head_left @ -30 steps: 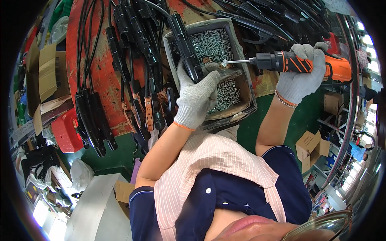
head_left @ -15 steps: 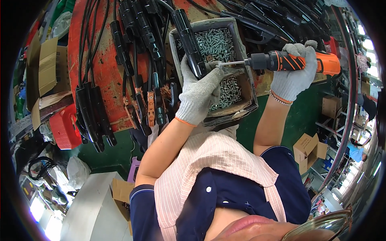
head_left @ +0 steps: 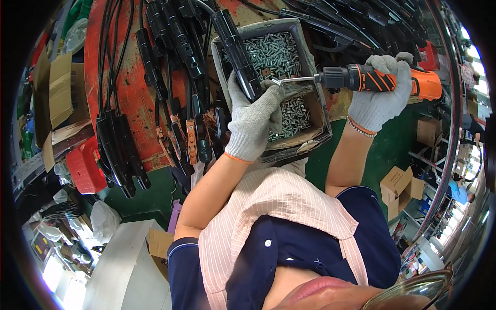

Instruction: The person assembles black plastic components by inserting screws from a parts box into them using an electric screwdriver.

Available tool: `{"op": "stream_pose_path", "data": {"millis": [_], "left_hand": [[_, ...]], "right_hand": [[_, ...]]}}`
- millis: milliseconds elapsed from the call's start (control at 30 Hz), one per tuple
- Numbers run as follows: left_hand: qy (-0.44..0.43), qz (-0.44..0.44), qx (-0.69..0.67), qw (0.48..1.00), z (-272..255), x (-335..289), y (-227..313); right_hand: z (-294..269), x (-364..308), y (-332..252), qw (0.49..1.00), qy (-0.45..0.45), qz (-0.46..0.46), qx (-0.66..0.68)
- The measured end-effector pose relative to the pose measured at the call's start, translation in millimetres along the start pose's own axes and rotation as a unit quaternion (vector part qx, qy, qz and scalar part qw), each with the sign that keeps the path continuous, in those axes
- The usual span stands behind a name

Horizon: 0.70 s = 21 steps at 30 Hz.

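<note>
Over a worn box of screws [head_left: 305, 36], my gloved left hand [head_left: 253, 113] is closed round the lower end of a long black casing [head_left: 233, 49] with a cable at its top. A small silver screw [head_left: 277, 81] shows at that hand's thumb and fingertips. My gloved right hand [head_left: 385, 90] grips an orange and black cordless screwdriver [head_left: 426, 85], held level. Its thin bit [head_left: 299, 79] points left, and the tip meets the screw or lies right beside it. Loose silver screws [head_left: 274, 54] fill both parts of the box.
Black cabled casings [head_left: 121, 150] hang over the left edge of the red worn table [head_left: 124, 93]; more casings [head_left: 341, 33] lie at the far right. A red plastic basket [head_left: 85, 168] and a cardboard box [head_left: 64, 98] stand left. Another open carton [head_left: 398, 191] is at the right.
The screwdriver has shifted slightly right, and a screw now shows at the bit's tip by my left fingertips. My left hand and the casing have moved slightly left.
</note>
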<state>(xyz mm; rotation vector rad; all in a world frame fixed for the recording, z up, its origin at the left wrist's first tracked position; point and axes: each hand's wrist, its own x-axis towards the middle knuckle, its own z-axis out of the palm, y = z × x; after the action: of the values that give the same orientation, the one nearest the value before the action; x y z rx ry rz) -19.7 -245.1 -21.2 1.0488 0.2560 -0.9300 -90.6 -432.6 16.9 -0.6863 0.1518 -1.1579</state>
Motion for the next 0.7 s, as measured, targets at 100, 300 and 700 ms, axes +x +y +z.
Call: {"op": "stream_pose_path", "data": {"millis": [100,300,700], "left_hand": [[0.023,0.009,0.020,0.999,4.4,-0.5,0.6],[0.030,0.027,0.024,0.999,8.8,-2.1,1.2],[-0.040,-0.009,-0.008,0.999,0.2,-3.8,6.6]], "right_hand": [[-5.1,5.1,-6.9,1.000,-0.016,0.001,0.012],[-2.3,7.2,-7.4,1.000,-0.020,-0.005,0.016],[9.7,-9.7,18.3,0.996,0.029,0.058,0.067]]}}
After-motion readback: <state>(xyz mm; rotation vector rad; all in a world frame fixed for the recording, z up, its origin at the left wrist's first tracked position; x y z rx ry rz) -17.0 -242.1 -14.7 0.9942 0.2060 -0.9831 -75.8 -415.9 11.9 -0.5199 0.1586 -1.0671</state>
